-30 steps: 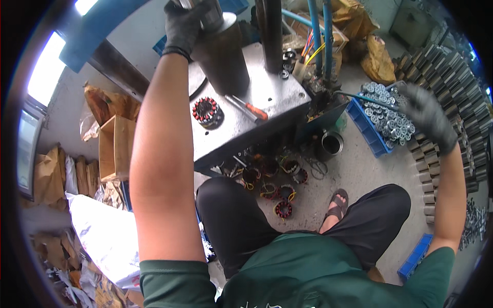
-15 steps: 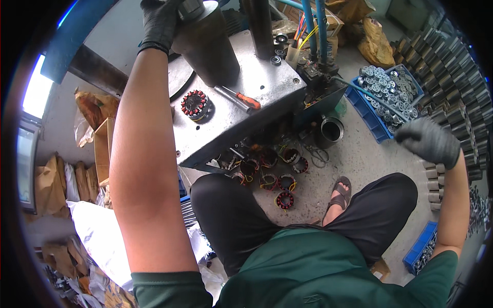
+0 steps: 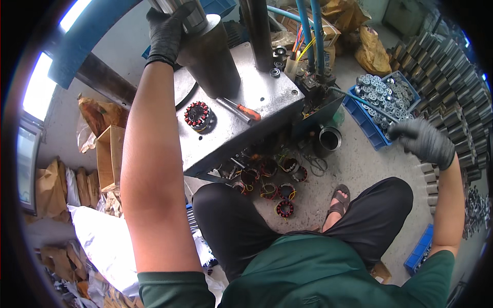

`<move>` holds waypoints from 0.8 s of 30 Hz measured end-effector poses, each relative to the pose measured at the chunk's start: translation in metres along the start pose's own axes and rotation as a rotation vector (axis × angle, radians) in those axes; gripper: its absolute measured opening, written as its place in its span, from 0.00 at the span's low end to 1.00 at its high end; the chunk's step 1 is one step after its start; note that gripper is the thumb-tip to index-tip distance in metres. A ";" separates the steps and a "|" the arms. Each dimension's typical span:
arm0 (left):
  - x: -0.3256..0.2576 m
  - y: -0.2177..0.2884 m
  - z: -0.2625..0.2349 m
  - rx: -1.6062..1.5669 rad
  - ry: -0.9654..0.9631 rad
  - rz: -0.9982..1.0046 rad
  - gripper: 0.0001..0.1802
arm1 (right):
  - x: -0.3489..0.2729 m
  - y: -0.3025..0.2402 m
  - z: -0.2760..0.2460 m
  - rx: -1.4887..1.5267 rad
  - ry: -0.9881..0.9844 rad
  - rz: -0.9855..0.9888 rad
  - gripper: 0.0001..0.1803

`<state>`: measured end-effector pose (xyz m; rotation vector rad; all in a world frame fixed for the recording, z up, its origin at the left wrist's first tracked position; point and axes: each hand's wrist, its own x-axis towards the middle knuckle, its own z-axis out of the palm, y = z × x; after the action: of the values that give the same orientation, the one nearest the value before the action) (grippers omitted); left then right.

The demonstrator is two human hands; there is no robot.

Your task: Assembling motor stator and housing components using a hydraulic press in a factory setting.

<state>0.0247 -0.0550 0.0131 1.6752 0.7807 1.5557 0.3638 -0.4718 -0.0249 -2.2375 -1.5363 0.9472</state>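
My left hand (image 3: 167,32), in a black glove, grips the top of a dark metal cylinder (image 3: 208,56) that stands upright on the grey steel press table (image 3: 267,97). A wound stator with copper coils (image 3: 197,115) lies on the table just below the cylinder, with an orange-handled screwdriver (image 3: 240,110) beside it. My right hand (image 3: 423,141), also gloved, hovers out at the right beside a blue crate of round metal parts (image 3: 377,100). Its fingers are curled and I cannot tell whether it holds anything.
Several wound stators (image 3: 272,179) lie on the floor under the table by my knees. A metal cup (image 3: 328,139) stands near them. Rows of grey metal cylinders (image 3: 452,102) fill the right side. Cardboard boxes (image 3: 110,154) and paper bags sit at the left. Blue hoses (image 3: 308,31) rise behind the table.
My right hand has drawn back from over the blue crate, down and toward my side. My left hand has kept its grip on the cylinder top.
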 end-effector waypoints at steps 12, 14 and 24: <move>0.038 -0.041 -0.019 0.172 -0.011 0.101 0.46 | 0.006 0.002 -0.006 -0.020 0.126 -0.194 0.17; 0.040 -0.042 -0.021 0.161 -0.025 0.178 0.48 | 0.010 -0.009 -0.011 -0.122 0.287 -0.212 0.16; 0.034 -0.040 -0.001 -0.243 -0.113 0.065 0.46 | 0.122 -0.050 -0.105 -0.339 1.327 -0.695 0.21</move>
<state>0.0284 -0.0045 -0.0007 1.6055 0.4632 1.5181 0.4225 -0.3265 0.0372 -1.5312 -1.5037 -0.8887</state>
